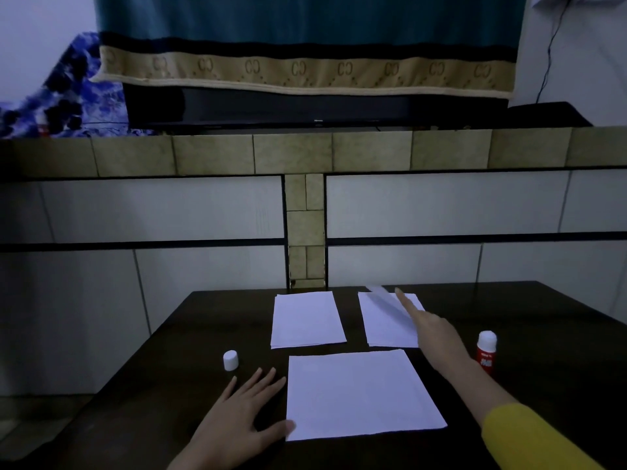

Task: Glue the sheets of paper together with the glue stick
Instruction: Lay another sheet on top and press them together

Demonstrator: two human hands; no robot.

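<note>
Three lots of white paper lie on the dark table. A large sheet is nearest me. A small stack lies behind it, and a second stack lies to the right. My right hand reaches over the right stack and pinches its top sheet, which is lifted and blurred. My left hand rests flat on the table, thumb touching the large sheet's left corner. The uncapped red and white glue stick stands upright right of my right wrist. Its white cap stands at the left.
A tiled wall with a ledge rises just behind the table. A black screen under a draped teal and tan cloth stands on the ledge. The table's left edge runs diagonally near the cap.
</note>
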